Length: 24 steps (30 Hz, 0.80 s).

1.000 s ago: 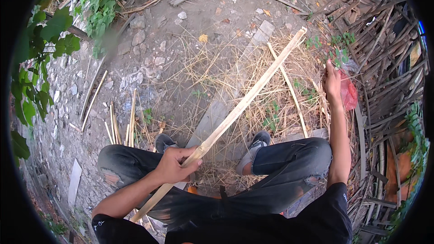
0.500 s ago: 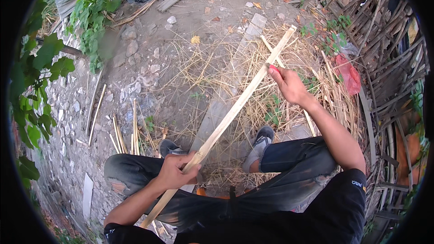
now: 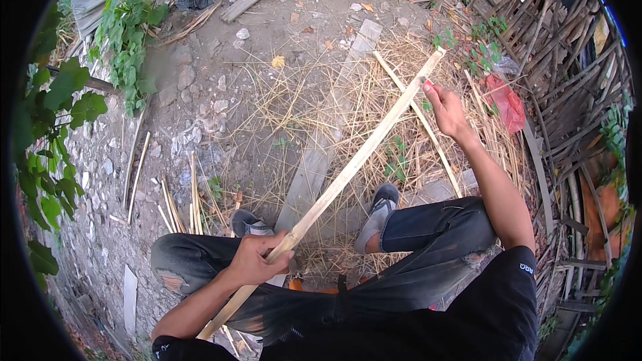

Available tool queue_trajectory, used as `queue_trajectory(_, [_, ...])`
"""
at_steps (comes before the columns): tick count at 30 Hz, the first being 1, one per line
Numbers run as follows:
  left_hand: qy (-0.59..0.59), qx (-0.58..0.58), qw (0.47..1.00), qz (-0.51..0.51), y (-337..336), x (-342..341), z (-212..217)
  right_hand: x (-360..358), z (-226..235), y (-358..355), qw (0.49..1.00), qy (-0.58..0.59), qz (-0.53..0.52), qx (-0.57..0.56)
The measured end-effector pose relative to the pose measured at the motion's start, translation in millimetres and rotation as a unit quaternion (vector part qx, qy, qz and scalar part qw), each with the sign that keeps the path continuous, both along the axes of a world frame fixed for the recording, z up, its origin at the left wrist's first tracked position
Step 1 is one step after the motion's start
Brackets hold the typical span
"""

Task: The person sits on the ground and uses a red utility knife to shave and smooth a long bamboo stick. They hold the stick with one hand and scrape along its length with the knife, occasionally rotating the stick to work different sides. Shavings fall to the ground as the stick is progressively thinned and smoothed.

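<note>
A long pale bamboo strip runs slantwise from beside my left thigh up to the far right. My left hand is closed round its lower part, above my left knee. Near the strip's far end my right hand grips what looks like a small red-handled knife. Most of that tool is hidden by my fingers, and its dark tip is against or very close to the strip's edge. A thinner bamboo strip lies on the ground and crosses beneath the held one.
Straw-like shavings cover the ground around a flat grey plank between my feet. Several thin sticks stand by my left knee. A stack of wooden sticks and a red plastic bag lie right; leafy vines hang left.
My right hand has moved away from me along the strip, bringing the red-handled tool closer to the far end. My left hand keeps its hold. The view has shifted slightly.
</note>
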<state>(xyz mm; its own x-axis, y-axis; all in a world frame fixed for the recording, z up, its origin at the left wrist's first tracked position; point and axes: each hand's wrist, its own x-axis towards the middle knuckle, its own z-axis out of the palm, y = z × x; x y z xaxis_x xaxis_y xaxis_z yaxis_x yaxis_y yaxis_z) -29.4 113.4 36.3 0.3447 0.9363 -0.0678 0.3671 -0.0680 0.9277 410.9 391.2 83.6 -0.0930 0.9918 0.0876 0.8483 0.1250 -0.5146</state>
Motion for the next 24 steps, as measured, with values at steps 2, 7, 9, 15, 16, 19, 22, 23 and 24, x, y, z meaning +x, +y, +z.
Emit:
queue_trajectory(2, [0.008, -0.008, 1.000, 0.011, 0.9, -2.5, 2.0, -18.5, 5.7, -16.9, 0.997, 0.002, 0.041, -0.066])
queue_trajectory(7, [-0.003, -0.013, 1.000, 0.014, 0.8, -3.4, 3.6, -58.0, 5.1, -41.4, 0.989, 0.016, 0.120, -0.079])
queue_trajectory(9, [0.005, -0.010, 1.000, 0.007, 0.9, -5.0, 5.6, -57.9, 0.5, -30.6, 0.991, 0.010, 0.094, -0.097])
queue_trajectory(15, [0.005, -0.006, 1.000, -0.021, -9.0, -8.1, 3.3, 15.4, -11.1, 6.5, 0.999, 0.009, -0.043, -0.015])
queue_trajectory(16, [0.013, -0.013, 1.000, -0.023, -8.9, -9.1, 2.1, 18.5, -7.4, 4.5, 0.998, -0.001, -0.053, -0.014])
queue_trajectory(19, [-0.004, -0.011, 1.000, 0.001, -5.2, -7.0, 3.3, -2.1, -0.2, -14.0, 0.997, -0.003, 0.037, -0.068])
queue_trajectory(22, [0.002, -0.009, 1.000, 0.009, 1.5, -6.2, 8.1, -36.0, 3.8, -30.6, 0.990, -0.010, 0.110, -0.090])
queue_trajectory(23, [0.013, -0.006, 1.000, 0.006, 4.4, -7.0, 10.0, -43.8, 6.6, -33.3, 0.987, -0.011, 0.130, -0.094])
queue_trajectory(24, [0.011, -0.006, 1.000, 0.007, 5.5, -6.9, 11.0, -47.8, 8.7, -33.0, 0.985, -0.042, 0.123, -0.118])
